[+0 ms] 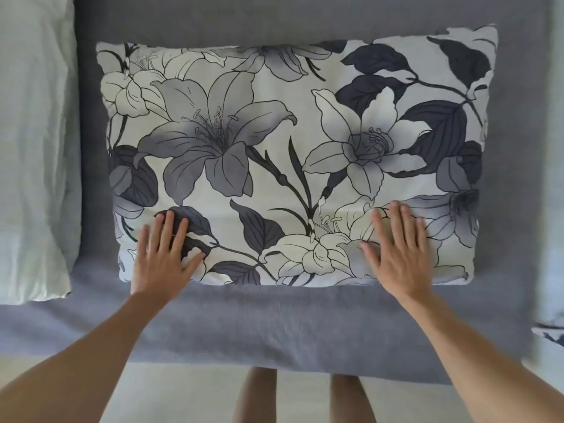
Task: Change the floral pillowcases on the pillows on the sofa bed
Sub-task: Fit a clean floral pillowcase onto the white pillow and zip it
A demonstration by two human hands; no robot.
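A pillow in a floral pillowcase (287,160), white with grey lilies and dark blue leaves, lies flat on the grey-blue sofa bed (274,319). My left hand (164,254) rests flat on the pillow's near left corner, fingers straight and spread. On the near right part of the same pillow my right hand (399,248) lies palm down with straight fingers. Neither hand holds anything.
A pale mint-green pillow (33,154) lies at the left edge of the sofa bed. At the far right, pale fabric (554,178) runs down the frame edge, with a scrap of floral cloth (552,332) below it. My legs (302,398) stand on the light floor before the bed's front edge.
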